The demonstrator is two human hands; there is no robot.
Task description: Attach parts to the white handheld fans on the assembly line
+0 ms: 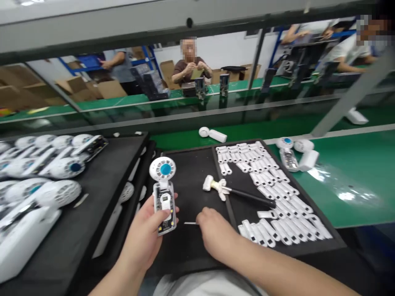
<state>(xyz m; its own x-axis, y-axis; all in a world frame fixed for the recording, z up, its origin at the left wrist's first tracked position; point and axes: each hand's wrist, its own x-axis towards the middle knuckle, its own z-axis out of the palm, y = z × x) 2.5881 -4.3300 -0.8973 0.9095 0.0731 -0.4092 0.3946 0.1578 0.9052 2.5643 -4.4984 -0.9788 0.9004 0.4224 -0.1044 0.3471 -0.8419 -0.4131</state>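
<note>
A white handheld fan (166, 169) with a blue hub stands upright in my left hand (149, 224), its handle showing electronics inside. My left thumb presses on a small white cover piece (166, 201) with a dark window, lying over those electronics. Low over the black tray, my right hand (216, 232) is closed with its fingers curled. From its fingertips a thin pale rod (190, 223) sticks out to the left; its far end is hidden in the hand. Just beyond lies a hammer-like tool (247, 195) with a black handle and white wrapped head.
Rows of small white cover pieces (286, 209) fill the tray's (197, 164) right part. At left, a black tray (101, 176) holds several fans (58, 193). More fan parts (298, 154) lie on the green bench (354, 164). A metal post (345, 98) slants at right. Other people work beyond.
</note>
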